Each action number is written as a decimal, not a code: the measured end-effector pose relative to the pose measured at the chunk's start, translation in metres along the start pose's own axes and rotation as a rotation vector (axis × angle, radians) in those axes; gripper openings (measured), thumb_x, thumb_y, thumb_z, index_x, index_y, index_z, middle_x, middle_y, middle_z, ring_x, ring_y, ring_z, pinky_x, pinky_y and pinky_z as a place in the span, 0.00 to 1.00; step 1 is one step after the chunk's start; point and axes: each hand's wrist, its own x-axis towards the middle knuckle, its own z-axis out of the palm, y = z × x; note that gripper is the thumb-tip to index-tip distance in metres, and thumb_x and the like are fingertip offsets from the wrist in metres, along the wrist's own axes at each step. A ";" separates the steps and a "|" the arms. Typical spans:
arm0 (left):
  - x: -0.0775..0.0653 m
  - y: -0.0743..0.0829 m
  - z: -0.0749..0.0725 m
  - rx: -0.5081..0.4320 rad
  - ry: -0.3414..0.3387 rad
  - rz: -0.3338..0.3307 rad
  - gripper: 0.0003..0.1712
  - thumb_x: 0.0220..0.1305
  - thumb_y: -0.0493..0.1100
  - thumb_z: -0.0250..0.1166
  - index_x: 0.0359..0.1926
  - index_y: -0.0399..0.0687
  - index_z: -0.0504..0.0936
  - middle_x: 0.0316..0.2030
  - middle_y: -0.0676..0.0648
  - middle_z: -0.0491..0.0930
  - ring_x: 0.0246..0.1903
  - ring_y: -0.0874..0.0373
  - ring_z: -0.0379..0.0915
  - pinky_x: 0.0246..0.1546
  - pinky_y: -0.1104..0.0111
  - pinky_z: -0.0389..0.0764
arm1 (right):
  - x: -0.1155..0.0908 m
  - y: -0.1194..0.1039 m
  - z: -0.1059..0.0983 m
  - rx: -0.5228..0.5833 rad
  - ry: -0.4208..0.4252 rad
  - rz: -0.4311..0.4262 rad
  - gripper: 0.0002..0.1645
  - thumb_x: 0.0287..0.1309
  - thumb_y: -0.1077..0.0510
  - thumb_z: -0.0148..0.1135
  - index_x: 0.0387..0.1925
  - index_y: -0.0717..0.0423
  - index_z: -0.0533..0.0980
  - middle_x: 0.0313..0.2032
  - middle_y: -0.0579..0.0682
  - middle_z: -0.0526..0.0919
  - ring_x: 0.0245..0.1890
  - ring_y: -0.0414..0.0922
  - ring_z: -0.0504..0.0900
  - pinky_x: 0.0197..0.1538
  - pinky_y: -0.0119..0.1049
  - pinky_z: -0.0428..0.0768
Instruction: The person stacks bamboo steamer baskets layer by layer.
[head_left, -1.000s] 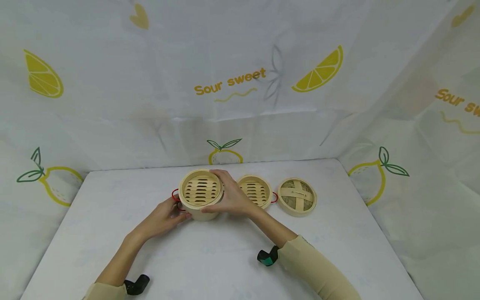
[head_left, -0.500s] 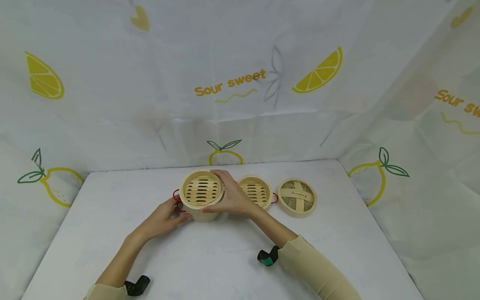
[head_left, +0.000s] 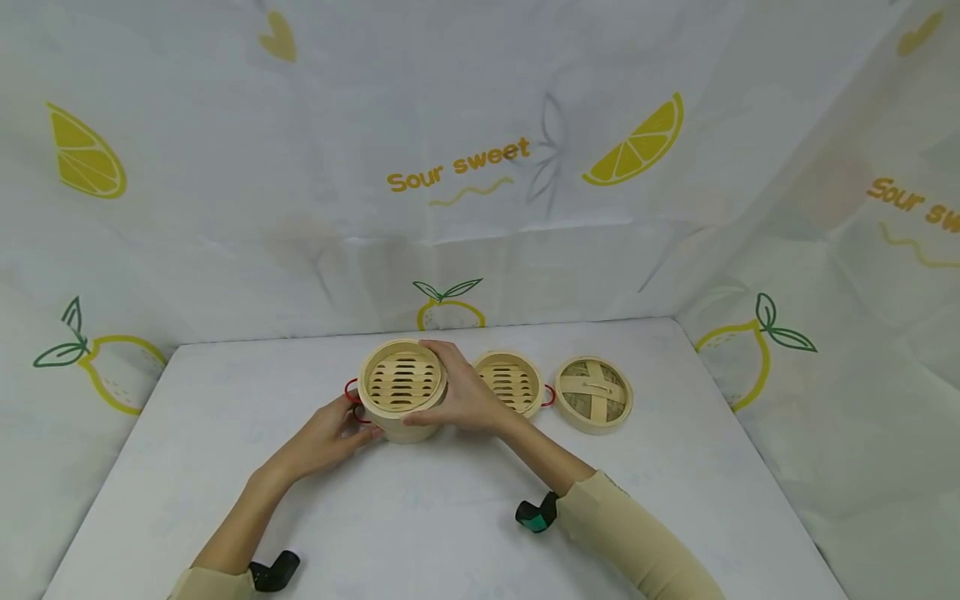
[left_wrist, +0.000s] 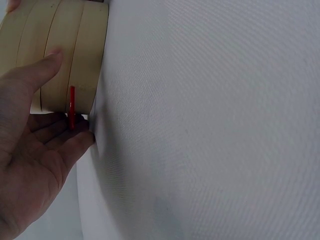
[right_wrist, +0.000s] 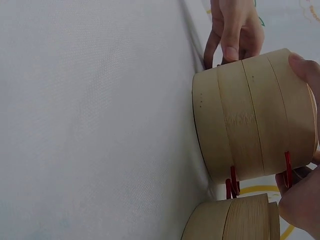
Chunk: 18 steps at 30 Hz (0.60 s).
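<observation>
A stack of round bamboo steamer baskets (head_left: 402,382) stands at the back of the white table, slatted floor of the top one facing up. My left hand (head_left: 326,437) holds the stack's left side low down; in the left wrist view its thumb presses the bamboo wall (left_wrist: 87,45) and the fingers curl behind, by a red handle (left_wrist: 72,107). From the right, my right hand (head_left: 467,393) grips the top basket, thumb in front and fingers round the back. In the right wrist view the stacked tiers (right_wrist: 245,117) sit flush, with red handles (right_wrist: 288,167) on the near side.
Just right of the stack is another steamer basket (head_left: 510,379) with a red handle, partly hidden by my right hand. A woven bamboo lid (head_left: 596,393) lies farther right. Behind the white table (head_left: 420,517) hangs a lemon-print cloth (head_left: 337,150).
</observation>
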 end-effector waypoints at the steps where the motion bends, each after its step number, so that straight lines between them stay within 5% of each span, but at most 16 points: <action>1: 0.000 0.000 0.000 -0.002 0.001 0.000 0.37 0.72 0.40 0.74 0.75 0.33 0.69 0.67 0.36 0.81 0.70 0.40 0.76 0.71 0.41 0.78 | 0.000 0.000 0.000 0.000 -0.002 0.001 0.71 0.41 0.44 0.91 0.83 0.47 0.60 0.79 0.50 0.66 0.80 0.50 0.67 0.84 0.55 0.67; 18: 0.000 0.001 -0.001 -0.031 -0.014 -0.023 0.39 0.72 0.42 0.74 0.76 0.32 0.68 0.69 0.34 0.79 0.71 0.36 0.76 0.71 0.41 0.78 | -0.006 -0.004 -0.003 0.006 -0.008 -0.001 0.75 0.43 0.45 0.92 0.85 0.47 0.55 0.83 0.50 0.61 0.85 0.50 0.60 0.86 0.56 0.64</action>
